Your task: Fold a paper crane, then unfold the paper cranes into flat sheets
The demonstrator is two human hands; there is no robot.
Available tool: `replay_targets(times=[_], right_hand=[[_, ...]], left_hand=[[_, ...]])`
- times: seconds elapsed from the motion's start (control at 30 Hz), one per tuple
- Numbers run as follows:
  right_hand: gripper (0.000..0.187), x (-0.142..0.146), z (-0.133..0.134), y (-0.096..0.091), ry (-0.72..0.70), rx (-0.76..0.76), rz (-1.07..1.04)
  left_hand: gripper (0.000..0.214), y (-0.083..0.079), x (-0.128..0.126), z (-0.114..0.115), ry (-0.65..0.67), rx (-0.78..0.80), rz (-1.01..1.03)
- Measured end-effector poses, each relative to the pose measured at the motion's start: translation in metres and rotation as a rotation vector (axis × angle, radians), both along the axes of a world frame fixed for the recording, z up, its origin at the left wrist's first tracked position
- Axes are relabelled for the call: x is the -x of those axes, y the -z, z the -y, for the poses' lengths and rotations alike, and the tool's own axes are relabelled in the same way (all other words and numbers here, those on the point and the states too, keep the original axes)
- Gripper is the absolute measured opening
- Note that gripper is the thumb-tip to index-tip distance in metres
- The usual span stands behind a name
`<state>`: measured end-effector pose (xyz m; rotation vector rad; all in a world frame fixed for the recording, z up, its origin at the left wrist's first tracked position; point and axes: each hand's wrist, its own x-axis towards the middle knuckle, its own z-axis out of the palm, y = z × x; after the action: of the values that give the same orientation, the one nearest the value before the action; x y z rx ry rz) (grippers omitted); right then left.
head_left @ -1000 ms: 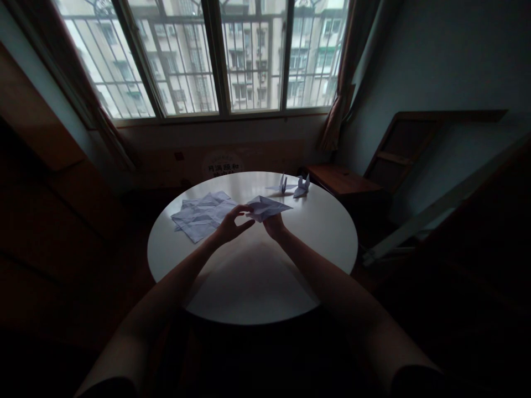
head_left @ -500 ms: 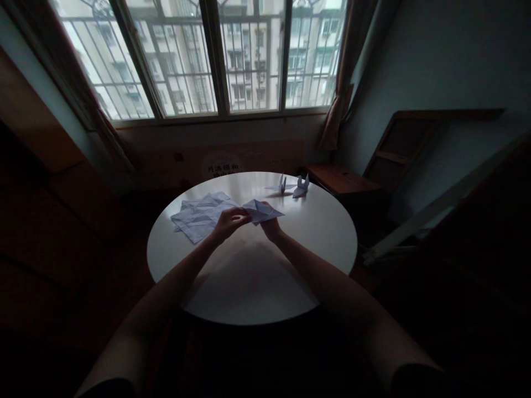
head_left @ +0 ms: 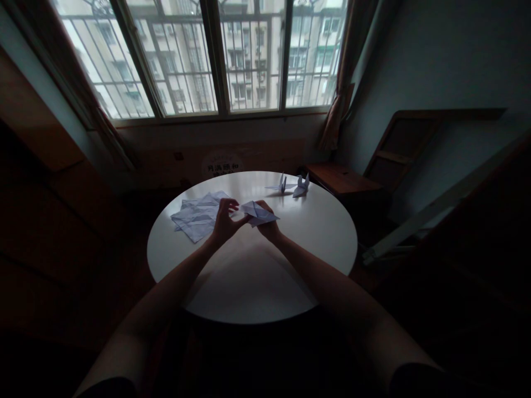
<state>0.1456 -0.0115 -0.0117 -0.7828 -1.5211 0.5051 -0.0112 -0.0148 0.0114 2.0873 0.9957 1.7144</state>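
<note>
A partly folded sheet of white paper (head_left: 258, 213) is held above the middle of the round table. My right hand (head_left: 269, 225) grips it from beneath and from the right side, its fingers partly hidden by the paper. To the left, my left hand (head_left: 227, 219) has its fingers apart and curled, with the thumb reaching to the paper's left edge. Behind that hand lies a pile of creased paper sheets (head_left: 194, 216). Two folded paper cranes (head_left: 282, 183) (head_left: 301, 187) stand near the table's far right edge.
The round white table (head_left: 249, 287) has a glossy top. Beyond its far right side is a low wooden bench or stool (head_left: 342, 179). A printed cardboard panel (head_left: 265, 152) stands under the barred window (head_left: 253, 61). A wooden frame (head_left: 400, 143) leans at the right wall.
My left fingers have come off the paper and spread, leaving the thumb by its edge. The folded paper has tilted and shifted slightly left in my right hand.
</note>
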Motion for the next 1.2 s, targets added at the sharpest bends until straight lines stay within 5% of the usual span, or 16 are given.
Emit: replay_targets(times=[0.1,0.4,0.63,0.87,1.2], right_hand=[[0.019,0.001,0.0,0.001,0.007,-0.003,0.05],[0.017,0.001,0.017,-0.01,0.008,0.045,0.114],[0.017,-0.002,0.006,-0.003,-0.005,0.032,0.075],[0.02,-0.002,-0.011,0.011,-0.157,0.04,0.011],[0.042,0.0,-0.01,0.009,-0.233,0.179,-0.256]], left_hand=[[0.038,-0.007,0.003,0.008,-0.051,-0.242,-0.202],[0.009,-0.011,0.001,0.016,-0.149,-0.467,-0.432],[0.027,-0.007,0.003,0.012,-0.005,-0.41,-0.544],[0.03,-0.003,0.007,0.006,-0.084,-0.442,-0.622],[0.022,-0.008,0.004,0.006,0.162,-0.193,-0.281]])
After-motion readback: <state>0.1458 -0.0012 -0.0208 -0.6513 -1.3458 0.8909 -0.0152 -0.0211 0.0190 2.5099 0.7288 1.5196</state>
